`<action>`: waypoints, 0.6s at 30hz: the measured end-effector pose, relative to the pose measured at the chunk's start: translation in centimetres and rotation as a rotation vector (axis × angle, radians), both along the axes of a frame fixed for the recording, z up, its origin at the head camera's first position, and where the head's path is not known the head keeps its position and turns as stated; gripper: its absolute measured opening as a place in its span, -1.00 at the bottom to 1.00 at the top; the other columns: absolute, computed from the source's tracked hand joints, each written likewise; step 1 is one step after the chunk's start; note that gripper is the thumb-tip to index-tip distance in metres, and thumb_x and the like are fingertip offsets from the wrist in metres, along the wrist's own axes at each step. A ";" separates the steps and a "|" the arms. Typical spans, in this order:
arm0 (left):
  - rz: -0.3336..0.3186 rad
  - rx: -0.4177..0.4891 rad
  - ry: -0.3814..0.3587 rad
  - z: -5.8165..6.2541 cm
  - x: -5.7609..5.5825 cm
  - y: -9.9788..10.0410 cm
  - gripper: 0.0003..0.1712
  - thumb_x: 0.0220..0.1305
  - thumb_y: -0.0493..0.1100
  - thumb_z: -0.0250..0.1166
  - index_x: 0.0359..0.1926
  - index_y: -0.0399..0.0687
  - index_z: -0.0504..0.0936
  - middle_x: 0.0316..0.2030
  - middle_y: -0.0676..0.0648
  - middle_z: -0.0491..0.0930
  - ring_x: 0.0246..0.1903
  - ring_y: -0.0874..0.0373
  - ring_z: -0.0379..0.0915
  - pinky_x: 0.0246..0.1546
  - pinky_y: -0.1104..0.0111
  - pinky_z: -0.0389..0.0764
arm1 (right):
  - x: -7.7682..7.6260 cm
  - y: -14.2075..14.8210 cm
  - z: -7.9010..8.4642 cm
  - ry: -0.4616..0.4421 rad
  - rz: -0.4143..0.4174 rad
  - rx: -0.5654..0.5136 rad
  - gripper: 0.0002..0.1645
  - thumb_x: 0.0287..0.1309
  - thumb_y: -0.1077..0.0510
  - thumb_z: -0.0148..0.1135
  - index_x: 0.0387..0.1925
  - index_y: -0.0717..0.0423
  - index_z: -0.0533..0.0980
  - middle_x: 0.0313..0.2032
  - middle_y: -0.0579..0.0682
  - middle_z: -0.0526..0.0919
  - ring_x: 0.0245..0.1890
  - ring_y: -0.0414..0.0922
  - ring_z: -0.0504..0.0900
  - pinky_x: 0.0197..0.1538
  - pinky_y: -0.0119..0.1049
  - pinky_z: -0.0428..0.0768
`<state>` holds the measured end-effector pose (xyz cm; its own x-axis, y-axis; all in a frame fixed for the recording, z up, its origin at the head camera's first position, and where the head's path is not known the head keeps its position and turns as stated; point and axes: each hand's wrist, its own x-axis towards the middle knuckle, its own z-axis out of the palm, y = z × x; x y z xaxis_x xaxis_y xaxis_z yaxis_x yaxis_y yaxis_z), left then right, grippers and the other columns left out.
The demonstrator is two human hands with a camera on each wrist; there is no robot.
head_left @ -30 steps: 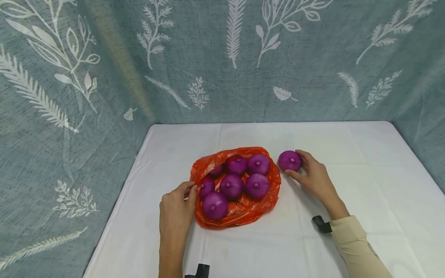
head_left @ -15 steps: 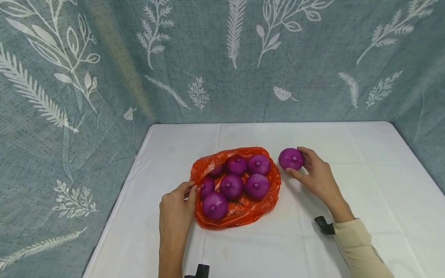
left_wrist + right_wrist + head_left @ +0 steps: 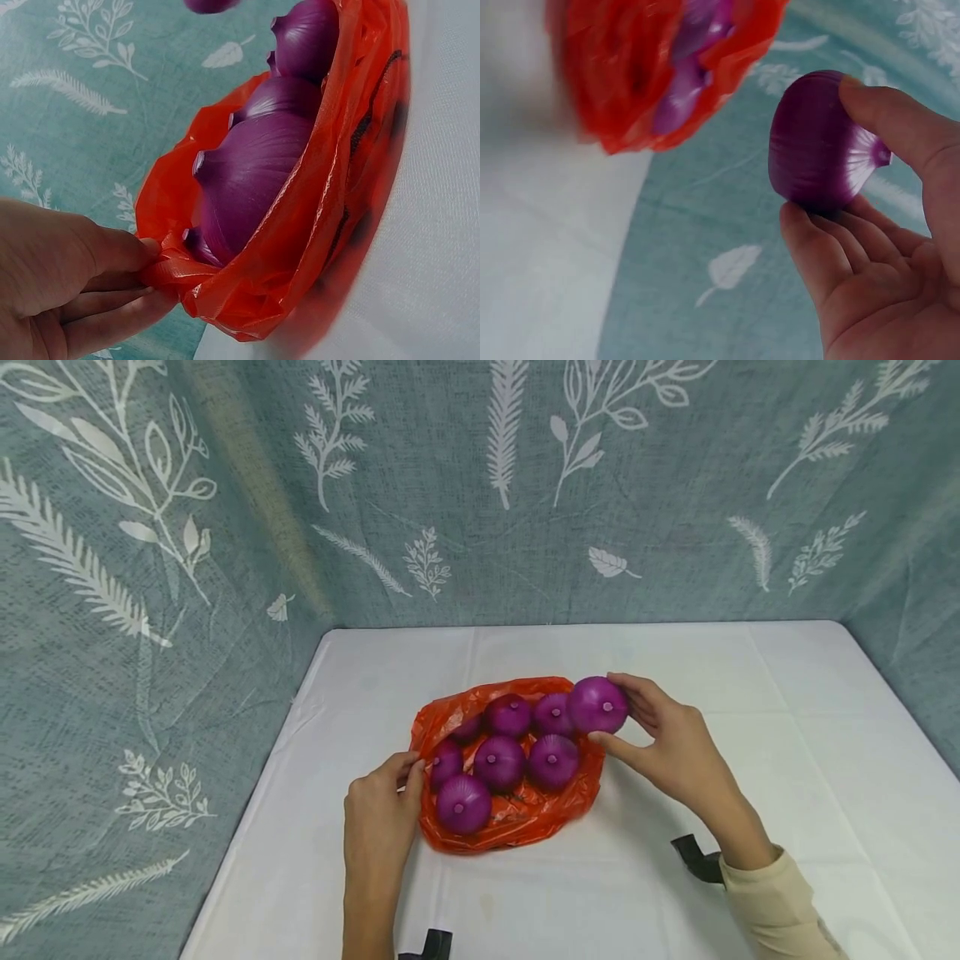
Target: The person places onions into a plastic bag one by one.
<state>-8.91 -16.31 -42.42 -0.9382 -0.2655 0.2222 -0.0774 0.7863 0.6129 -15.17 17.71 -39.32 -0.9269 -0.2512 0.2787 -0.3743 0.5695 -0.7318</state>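
My right hand (image 3: 671, 747) holds a purple onion (image 3: 597, 705) between thumb and fingers, raised over the right rim of a red plastic bag (image 3: 517, 837). In the right wrist view this onion (image 3: 814, 142) is apart from the bag (image 3: 622, 75), its stem end toward the palm. Several more purple onions (image 3: 500, 763) sit inside the bag, stem ends up, one partly hidden under its left fold. My left hand (image 3: 382, 814) pinches the bag's left rim; the left wrist view shows the thumb and fingers on the gathered red plastic (image 3: 187, 274).
The bag stands on a white-covered table (image 3: 750, 760). Behind and to the left hangs a blue-green cloth (image 3: 465, 460) with white leaf prints. Black wrist mounts (image 3: 699, 858) stick out near both wrists.
My right hand has lifted the onion and carried it left, from beside the bag to over its right rim. The left hand and bag have stayed in place.
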 end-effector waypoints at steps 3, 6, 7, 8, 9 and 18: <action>0.000 0.003 -0.001 -0.1 -0.1 0.0 -0.72 0.45 -0.20 0.39 0.07 -0.27 0.78 -0.17 -0.24 0.82 -0.15 -0.17 0.81 -0.11 0.05 0.81 | 0.6 -0.5 0.6 0.021 0.024 -0.008 -0.08 0.11 0.06 0.66 0.47 -0.02 0.43 0.34 0.05 0.63 0.28 0.03 0.67 0.23 -0.20 0.64; -0.001 0.003 -0.001 -0.1 -0.1 0.0 -0.72 0.45 -0.20 0.40 0.07 -0.27 0.78 -0.17 -0.24 0.82 -0.15 -0.16 0.81 -0.11 0.05 0.81 | 1.2 -1.1 1.0 0.040 0.057 -0.017 -0.05 0.10 0.08 0.67 0.48 -0.02 0.42 0.36 0.02 0.62 0.29 0.00 0.66 0.24 -0.25 0.64; -0.001 0.001 0.000 -0.2 -0.1 0.0 -0.72 0.45 -0.20 0.40 0.07 -0.27 0.78 -0.17 -0.24 0.82 -0.15 -0.16 0.81 -0.11 0.05 0.81 | 1.4 -1.2 1.1 0.043 0.071 -0.017 -0.05 0.10 0.08 0.67 0.49 -0.02 0.41 0.37 0.01 0.61 0.30 -0.01 0.65 0.25 -0.25 0.63; -0.001 -0.001 0.001 -0.2 -0.1 0.0 -0.72 0.45 -0.20 0.40 0.06 -0.27 0.78 -0.17 -0.24 0.82 -0.15 -0.16 0.81 -0.11 0.05 0.81 | 1.5 -1.4 1.1 0.044 0.085 -0.016 -0.05 0.11 0.07 0.66 0.49 -0.03 0.41 0.37 0.00 0.60 0.31 -0.01 0.64 0.25 -0.26 0.63; -0.001 -0.003 0.002 -0.2 -0.1 0.0 -0.72 0.45 -0.20 0.40 0.06 -0.27 0.78 -0.17 -0.24 0.82 -0.15 -0.16 0.81 -0.11 0.05 0.81 | 1.8 -1.6 1.2 0.042 0.097 -0.016 -0.04 0.11 0.06 0.66 0.50 -0.04 0.41 0.38 -0.02 0.59 0.32 -0.02 0.64 0.26 -0.26 0.63; 0.002 -0.006 0.008 0.0 0.0 0.0 -0.72 0.44 -0.21 0.40 0.06 -0.28 0.78 -0.18 -0.25 0.82 -0.16 -0.17 0.81 -0.13 0.05 0.81 | 3.5 -4.0 0.6 -0.003 0.226 0.061 -0.02 0.13 0.01 0.65 0.52 -0.11 0.37 0.41 -0.11 0.55 0.29 -0.06 0.66 0.29 -0.09 0.65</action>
<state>-8.94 -16.32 -42.47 -0.9359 -0.2660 0.2310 -0.0743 0.7899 0.6087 -11.68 13.73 -38.70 -0.8459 -0.4691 0.2538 -0.4954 0.5149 -0.6996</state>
